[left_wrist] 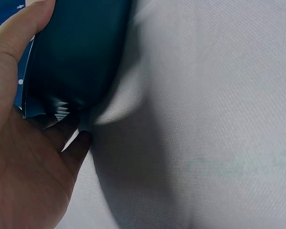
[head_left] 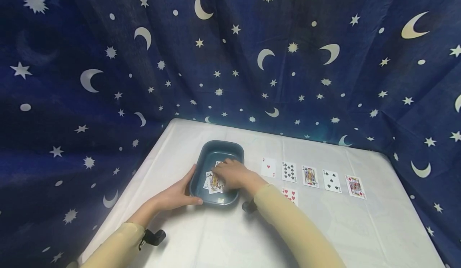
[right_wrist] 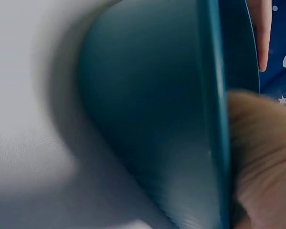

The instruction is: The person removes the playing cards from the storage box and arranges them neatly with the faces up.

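Note:
A dark teal rectangular tray (head_left: pixel 220 144) sits on the white-covered table with several playing cards (head_left: pixel 216 184) lying loosely inside, a face card on top. My left hand (head_left: pixel 179 194) holds the tray's left side, its thumb near the front corner. In the left wrist view, that hand (left_wrist: pixel 26 162) has its thumb and fingers around the tray wall (left_wrist: pixel 86 52). Over the tray's right rim reaches my right hand (head_left: pixel 232 174), its bent fingers down at the cards. Whether they pinch a card is hidden; in the right wrist view this hand (right_wrist: pixel 267 152) is blurred behind the rim.
Right of the tray lies a face-up row: an ace of hearts (head_left: pixel 268 167), a spade card (head_left: pixel 289 172), a face card (head_left: pixel 310 176), another spade card (head_left: pixel 331 180) and a red-suited face card (head_left: pixel 355 186). A heart card (head_left: pixel 290 195) lies below, partly behind the right sleeve. A starry curtain (head_left: pixel 245 59) hangs behind.

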`<state>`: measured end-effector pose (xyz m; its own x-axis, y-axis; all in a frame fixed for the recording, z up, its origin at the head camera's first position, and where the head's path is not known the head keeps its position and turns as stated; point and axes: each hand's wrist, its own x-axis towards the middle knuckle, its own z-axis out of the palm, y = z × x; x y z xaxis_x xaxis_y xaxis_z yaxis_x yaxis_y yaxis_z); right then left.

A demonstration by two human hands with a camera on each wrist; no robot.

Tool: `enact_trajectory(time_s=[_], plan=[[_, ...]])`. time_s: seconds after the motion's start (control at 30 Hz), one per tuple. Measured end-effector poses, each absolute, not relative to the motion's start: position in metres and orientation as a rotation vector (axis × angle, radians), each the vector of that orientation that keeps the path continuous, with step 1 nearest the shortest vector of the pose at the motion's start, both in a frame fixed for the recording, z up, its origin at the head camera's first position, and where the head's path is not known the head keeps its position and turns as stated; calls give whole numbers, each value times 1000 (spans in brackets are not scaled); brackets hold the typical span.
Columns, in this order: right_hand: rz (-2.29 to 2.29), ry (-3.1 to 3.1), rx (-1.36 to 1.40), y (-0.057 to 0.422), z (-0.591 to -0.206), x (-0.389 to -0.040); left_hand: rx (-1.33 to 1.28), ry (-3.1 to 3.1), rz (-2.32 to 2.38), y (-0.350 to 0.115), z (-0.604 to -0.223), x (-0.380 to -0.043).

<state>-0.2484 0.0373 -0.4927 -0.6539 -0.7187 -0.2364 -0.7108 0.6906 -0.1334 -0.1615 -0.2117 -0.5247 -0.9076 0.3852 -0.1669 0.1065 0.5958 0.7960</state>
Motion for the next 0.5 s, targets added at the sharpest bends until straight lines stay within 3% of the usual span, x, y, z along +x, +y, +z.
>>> enact_trajectory(time_s=[0.5], plan=[[-5, 2687, -1097, 32, -495, -244, 398, 2491, 1216, -213, -521, -160]])
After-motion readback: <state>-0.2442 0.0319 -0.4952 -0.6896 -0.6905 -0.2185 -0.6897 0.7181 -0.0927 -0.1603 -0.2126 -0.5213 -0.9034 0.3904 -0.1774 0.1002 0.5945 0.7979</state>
